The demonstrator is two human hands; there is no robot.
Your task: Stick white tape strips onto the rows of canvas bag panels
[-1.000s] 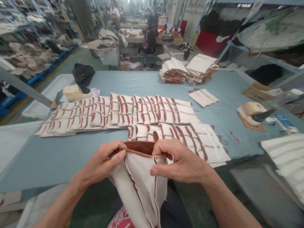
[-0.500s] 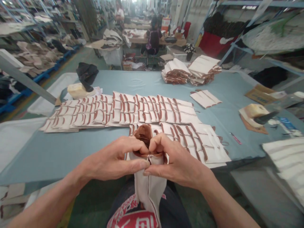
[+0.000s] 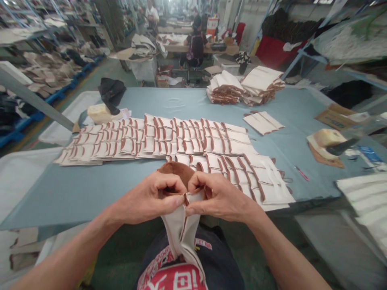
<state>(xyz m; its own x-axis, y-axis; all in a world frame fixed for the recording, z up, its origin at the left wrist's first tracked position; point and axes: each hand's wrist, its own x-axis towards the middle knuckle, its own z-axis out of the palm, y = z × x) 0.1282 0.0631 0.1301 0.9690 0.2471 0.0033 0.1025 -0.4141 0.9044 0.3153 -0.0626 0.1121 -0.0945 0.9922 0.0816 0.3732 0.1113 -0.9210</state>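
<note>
My left hand (image 3: pixel 151 199) and my right hand (image 3: pixel 219 197) meet at the near edge of the blue table (image 3: pixel 60 193), both pinched on the top of a white fabric piece with brown trim (image 3: pixel 183 235). Its brown lining bulges up between my thumbs, and the white part hangs down over my lap. Just beyond my hands lie overlapping rows of the same white and brown pieces (image 3: pixel 169 139), spread flat on the table.
Two stacks of pieces (image 3: pixel 244 86) sit at the far side, a small pile (image 3: pixel 263 122) to the right. A yellow block (image 3: pixel 99 112), dark cloth (image 3: pixel 111 92), a pink pen (image 3: pixel 301 173) and another block (image 3: pixel 328 139) lie around. People work at tables behind.
My hands have come together from holding the piece's opening wide, bunching its brown top between them. The view has shifted slightly.
</note>
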